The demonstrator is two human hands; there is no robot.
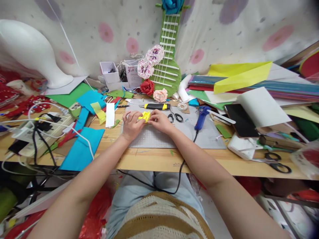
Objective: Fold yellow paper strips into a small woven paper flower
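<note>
Both hands meet over a grey cutting mat (159,137) on the wooden table. Between them is a small crumpled yellow paper piece (145,116). My left hand (131,125) pinches its left side with curled fingers. My right hand (160,121) grips its right side, fingers closed on it. Just beyond the hands lies a yellow and black utility knife (154,106), and small black scissors (175,116) lie to the right of it. A blue glue gun (201,117) rests on the mat to the right, its black cord running off the table's front edge.
Blue foam sheets (82,149), a power strip (42,127) with cables and red pieces crowd the left. A green paper guitar (168,56) with paper flowers (147,87) leans at the back. Stacked coloured paper (249,83), a phone (241,120) and large scissors (276,161) fill the right.
</note>
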